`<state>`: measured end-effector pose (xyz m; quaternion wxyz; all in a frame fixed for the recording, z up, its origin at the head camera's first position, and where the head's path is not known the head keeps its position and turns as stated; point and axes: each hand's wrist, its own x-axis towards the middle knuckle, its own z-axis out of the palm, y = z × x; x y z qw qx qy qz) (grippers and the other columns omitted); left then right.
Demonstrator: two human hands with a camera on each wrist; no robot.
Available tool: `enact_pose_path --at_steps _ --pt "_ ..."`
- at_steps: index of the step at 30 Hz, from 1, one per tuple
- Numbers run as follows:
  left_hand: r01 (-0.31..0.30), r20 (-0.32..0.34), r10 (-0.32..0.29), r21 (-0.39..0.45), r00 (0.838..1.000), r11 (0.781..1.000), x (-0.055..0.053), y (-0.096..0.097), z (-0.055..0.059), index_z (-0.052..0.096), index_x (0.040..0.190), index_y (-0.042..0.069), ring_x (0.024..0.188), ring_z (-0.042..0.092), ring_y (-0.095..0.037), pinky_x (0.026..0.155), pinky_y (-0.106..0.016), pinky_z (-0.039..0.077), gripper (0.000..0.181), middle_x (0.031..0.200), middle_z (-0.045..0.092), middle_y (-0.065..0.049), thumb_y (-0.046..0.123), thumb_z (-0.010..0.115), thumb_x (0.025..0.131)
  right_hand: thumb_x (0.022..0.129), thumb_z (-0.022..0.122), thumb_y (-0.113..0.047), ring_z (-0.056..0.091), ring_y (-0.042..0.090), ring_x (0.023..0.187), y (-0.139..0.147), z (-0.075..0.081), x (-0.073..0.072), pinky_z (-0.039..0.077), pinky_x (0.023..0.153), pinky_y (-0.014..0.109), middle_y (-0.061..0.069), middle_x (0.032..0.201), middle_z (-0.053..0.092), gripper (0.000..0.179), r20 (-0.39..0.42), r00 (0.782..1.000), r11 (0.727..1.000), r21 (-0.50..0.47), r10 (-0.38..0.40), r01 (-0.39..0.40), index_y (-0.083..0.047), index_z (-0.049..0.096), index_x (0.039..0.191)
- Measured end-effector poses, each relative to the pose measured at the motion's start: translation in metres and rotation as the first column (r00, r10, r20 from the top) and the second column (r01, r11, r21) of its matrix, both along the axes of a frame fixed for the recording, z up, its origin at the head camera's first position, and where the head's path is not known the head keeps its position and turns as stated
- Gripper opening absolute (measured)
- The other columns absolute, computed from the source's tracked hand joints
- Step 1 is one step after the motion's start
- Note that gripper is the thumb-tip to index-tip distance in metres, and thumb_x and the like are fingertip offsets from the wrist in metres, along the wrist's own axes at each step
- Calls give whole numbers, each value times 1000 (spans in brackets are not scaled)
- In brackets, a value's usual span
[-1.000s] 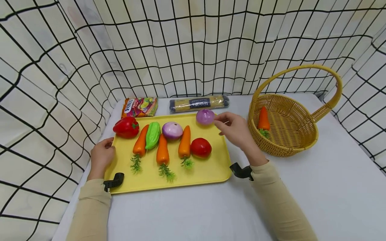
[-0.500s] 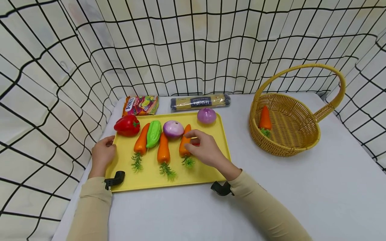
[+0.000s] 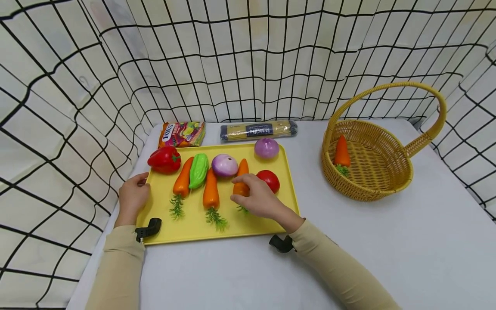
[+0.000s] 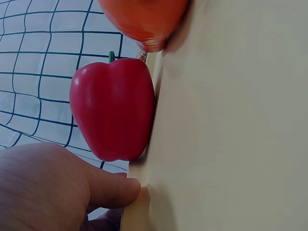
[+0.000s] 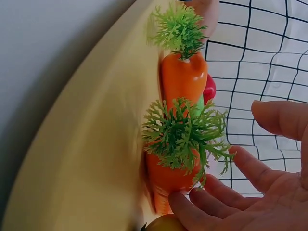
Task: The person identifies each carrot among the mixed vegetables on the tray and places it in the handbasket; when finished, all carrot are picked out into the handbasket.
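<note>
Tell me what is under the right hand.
An orange carrot on the yellow tray; in the head view, the right hand covers part of its body and leaves.

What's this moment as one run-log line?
left hand: pinches edge of yellow tray | right hand: at rightmost tray carrot | basket: one carrot inside

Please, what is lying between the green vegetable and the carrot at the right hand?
The head view shows another carrot and, farther back, a purplish onion.
</note>
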<state>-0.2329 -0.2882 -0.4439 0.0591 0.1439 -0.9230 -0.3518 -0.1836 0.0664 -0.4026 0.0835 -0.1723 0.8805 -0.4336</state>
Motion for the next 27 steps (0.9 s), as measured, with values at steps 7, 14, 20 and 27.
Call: enact_pose_path --at_steps 7,14,20,27 --pt "0 -14 -1 -10 1000 1000 -1 1 1 52 138 -3 115 52 -41 96 -50 39 46 125 58 -28 8 41 94 89 71 -25 51 26 119 1 -7 -3 46 99 42 9 140 48 46 -8 999 999 38 -33 33 -8 59 130" --pt "-8 5 8 -3 1000 1000 -1 2 1 51 139 -2 115 52 -40 95 -49 40 46 126 58 -27 8 41 95 88 71 -25 49 29 123 2 -14 -8 44 102 43 11 143 44 42 -5 996 994 74 -86 87 -10 62 126" --pt "-5 10 5 2 1000 1000 -1 2 1 51 140 -1 115 52 -40 94 -49 40 47 127 57 -27 9 41 95 87 72 -25 48 29 124 4 -21 -12 41 105 43 11 141 45 39 9 992 990 65 -124 124 -13 63 123" --pt "-4 12 4 6 1000 1000 0 1 0 51 139 -2 115 52 -40 95 -49 40 47 127 57 -27 9 41 95 84 76 -22 50 29 117 4 -26 -15 45 99 44 11 137 48 36 44 982 983 24 -181 180 -16 65 118"
